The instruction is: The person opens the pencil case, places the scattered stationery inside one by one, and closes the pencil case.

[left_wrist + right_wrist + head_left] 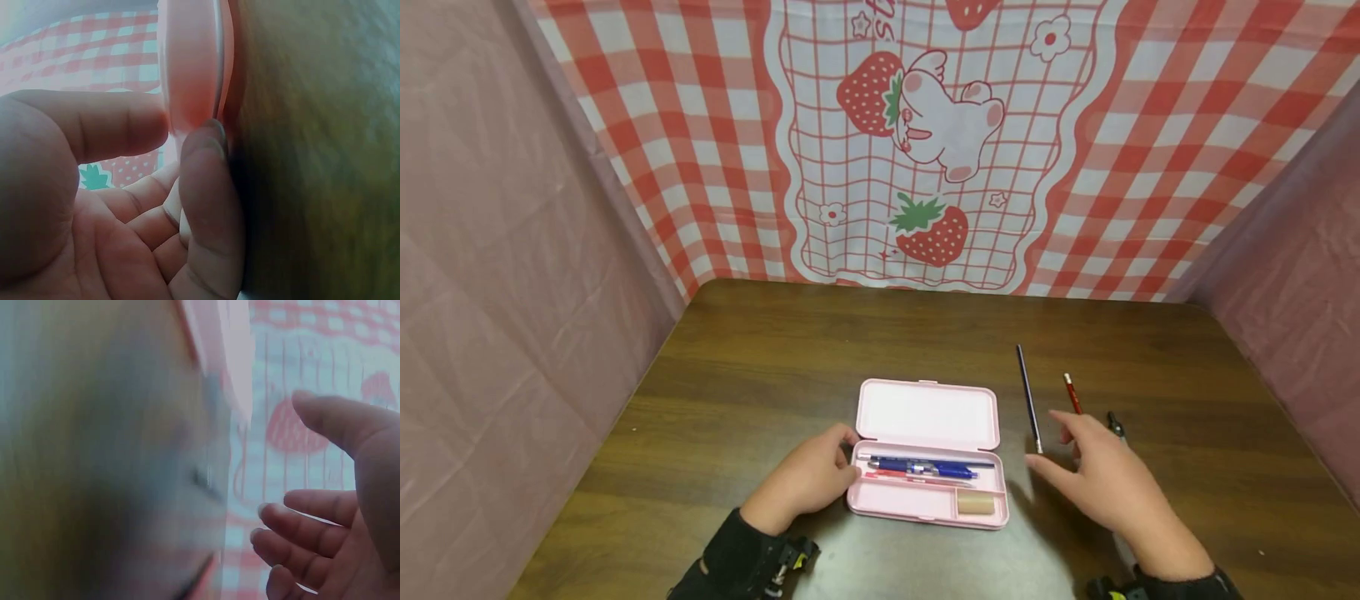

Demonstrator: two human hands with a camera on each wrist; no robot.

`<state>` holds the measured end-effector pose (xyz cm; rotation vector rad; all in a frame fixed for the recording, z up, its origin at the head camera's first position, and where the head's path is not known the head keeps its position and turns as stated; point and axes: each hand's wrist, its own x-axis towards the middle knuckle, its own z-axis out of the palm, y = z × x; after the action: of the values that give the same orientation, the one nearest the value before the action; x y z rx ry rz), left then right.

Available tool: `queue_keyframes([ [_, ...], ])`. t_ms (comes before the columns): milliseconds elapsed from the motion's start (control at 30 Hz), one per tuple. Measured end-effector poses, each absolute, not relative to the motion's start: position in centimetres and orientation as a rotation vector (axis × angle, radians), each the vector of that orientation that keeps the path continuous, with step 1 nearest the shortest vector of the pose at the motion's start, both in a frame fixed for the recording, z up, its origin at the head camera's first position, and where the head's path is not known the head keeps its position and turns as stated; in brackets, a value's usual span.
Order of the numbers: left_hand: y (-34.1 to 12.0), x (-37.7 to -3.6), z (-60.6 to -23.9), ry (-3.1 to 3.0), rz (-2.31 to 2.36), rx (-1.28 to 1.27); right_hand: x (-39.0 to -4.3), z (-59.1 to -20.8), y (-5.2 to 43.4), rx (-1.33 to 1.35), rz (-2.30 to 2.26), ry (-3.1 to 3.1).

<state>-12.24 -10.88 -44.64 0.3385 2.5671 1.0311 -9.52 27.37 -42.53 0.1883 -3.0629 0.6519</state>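
Steadying the pink pencil case [927, 454] at its left end, our left hand [808, 483] pinches the rim between thumb and fingertip. Its lid lies flat open; blue and red pens [917, 469] and an eraser [975, 502] already sit inside. Right of the case, a dark pencil [1028, 398], a red pencil [1072, 392] and a compass [1115, 425] lie loose on the table [752, 367]. Our right hand [1101, 479] hovers near them, fingers spread, holding nothing. We judge three items remain; bare wood surrounds them, leaving reaching room.

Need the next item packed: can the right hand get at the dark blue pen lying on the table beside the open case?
Probably yes. The right hand hovers open just beside the dark blue pen, and nothing lies between them; the red pencil sits apart on its other side.
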Motion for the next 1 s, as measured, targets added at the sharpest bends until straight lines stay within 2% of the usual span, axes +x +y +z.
queue_keyframes([
  [267, -10.9, -12.3, -44.9, 2.573, 1.043, 0.352, -11.9, -42.0, 35.4, -0.022, 0.623, -3.183],
  [433, -11.0, -12.3, -45.0, 2.583, 1.042, 0.36, -13.2, -41.9, 38.7, -0.075, 0.678, -3.271],
  [1000, -11.0, -12.3, -44.7, 2.582, 1.037, 0.36, -14.6, -42.5, 39.3, -0.059, 0.619, -3.402],
])
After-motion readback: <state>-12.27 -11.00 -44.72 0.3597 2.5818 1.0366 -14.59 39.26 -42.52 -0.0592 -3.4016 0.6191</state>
